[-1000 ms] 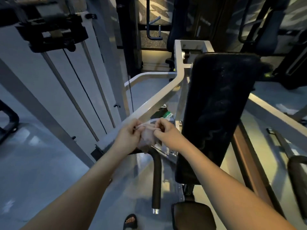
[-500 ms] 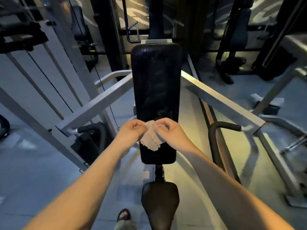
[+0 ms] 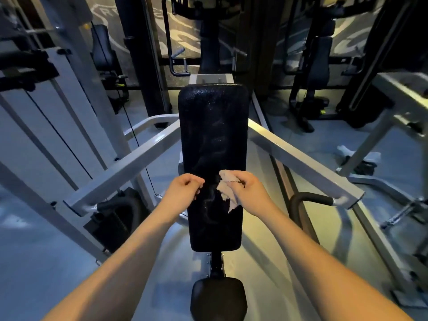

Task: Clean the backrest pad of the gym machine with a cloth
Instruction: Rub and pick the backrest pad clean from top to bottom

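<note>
Head view is showing the long black pad (image 3: 213,135), bumpy and round-cornered, running straight up and away. Over its lower half, the right hand (image 3: 251,193) is gripping a soft crumpled cloth (image 3: 225,193). At its left edge, the left hand (image 3: 183,191) is curling its fingers in, holding nothing.

Glossy black backrest pad (image 3: 213,144); soft crumpled cloth (image 3: 228,191); painted metal frame (image 3: 129,167).

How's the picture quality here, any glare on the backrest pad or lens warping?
Head view: dim, mixed blue and yellow light; backrest pad shows speckled sheen and smeary streaks, no blown-out glare; wide lens slants the white uprights at left; cloth slightly soft.
</note>
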`<move>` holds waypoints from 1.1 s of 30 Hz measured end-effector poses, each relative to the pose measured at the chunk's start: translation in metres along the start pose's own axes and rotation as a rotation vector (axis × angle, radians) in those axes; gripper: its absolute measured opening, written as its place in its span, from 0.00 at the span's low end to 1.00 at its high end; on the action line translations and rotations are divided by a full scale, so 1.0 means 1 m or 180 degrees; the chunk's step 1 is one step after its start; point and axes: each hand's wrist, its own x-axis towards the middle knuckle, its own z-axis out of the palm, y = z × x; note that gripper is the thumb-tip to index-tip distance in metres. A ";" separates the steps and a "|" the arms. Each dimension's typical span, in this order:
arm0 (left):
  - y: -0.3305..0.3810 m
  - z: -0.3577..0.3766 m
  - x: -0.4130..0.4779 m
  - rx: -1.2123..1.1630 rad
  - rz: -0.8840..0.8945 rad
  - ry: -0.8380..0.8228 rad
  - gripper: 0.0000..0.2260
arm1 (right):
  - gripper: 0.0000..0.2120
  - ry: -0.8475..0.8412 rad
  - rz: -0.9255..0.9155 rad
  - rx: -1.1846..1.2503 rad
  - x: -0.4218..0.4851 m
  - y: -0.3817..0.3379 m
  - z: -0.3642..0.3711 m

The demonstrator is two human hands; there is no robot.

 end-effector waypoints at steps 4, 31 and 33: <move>-0.007 -0.012 0.043 0.0137 0.0015 0.0047 0.11 | 0.11 0.0144 0.0276 0.0002 0.033 0.000 -0.009; 0.156 0.044 0.231 0.2689 0.1226 0.1055 0.30 | 0.15 0.0825 -0.1815 -0.0905 0.287 0.004 -0.150; 0.164 0.042 0.248 0.3095 0.1057 0.1055 0.38 | 0.13 0.0857 -0.2077 -0.1024 0.310 -0.002 -0.147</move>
